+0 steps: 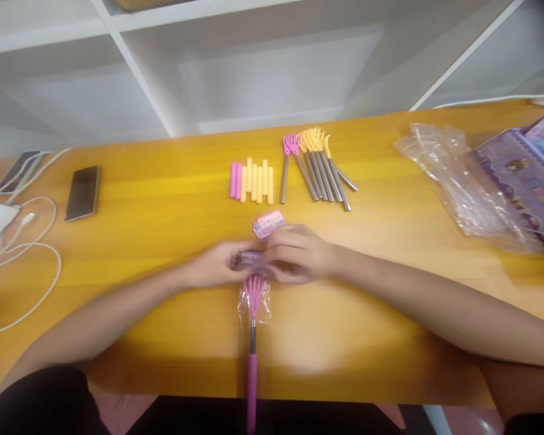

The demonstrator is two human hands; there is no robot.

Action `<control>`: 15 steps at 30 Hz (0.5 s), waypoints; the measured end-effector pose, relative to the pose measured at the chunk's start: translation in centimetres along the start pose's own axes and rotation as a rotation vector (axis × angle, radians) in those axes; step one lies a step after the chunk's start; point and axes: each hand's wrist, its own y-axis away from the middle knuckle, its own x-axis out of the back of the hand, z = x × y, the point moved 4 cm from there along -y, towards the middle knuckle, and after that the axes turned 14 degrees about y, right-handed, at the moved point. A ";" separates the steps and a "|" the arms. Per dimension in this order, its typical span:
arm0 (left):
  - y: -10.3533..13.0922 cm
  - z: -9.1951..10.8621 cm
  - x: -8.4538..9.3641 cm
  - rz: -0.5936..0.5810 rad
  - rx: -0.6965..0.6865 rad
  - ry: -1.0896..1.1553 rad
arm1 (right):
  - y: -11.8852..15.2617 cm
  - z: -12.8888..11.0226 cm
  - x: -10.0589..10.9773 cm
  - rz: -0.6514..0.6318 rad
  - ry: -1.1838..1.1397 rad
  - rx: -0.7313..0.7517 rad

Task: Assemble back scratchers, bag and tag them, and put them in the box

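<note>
Nearest the camera is the pink scratcher, lying in a clear bag, directly below the fingers of both hands. Its claw points up toward them; its handle extends over the near edge of the bench.

Left hand: fingers curved, gripping a small printed card between thumb and fingers at the claw end of the clear bag. Right hand: fingers bent and drawn together at the card's right end; blur and overlap prevent telling whether they grip anything.

Pink labels, overlapping, lie just beyond the fingers. Farther beyond stand recorded two pink tubes and six yellow tubes, side by side. Beyond and right of the fingers: metal rods with pink or yellow claws, some crossing. Well right: empty bags beside a purple box. Well left: a phone, white cables and a second phone, partly under a cable. A white shelf is behind the bench.
</note>
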 end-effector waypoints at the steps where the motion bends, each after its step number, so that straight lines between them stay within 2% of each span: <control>1: 0.0 0.0 -0.1 -0.006 0.003 0.012 | 0.0 0.0 0.0 -0.010 0.023 0.024; 7: 0.2 0.4 0.1 -0.065 -0.025 0.040 | 0.4 0.1 0.0 -0.020 0.122 0.118; 15: -0.1 -0.2 0.7 -0.022 -0.012 -0.066 | 0.8 0.3 -0.3 -0.057 0.149 0.162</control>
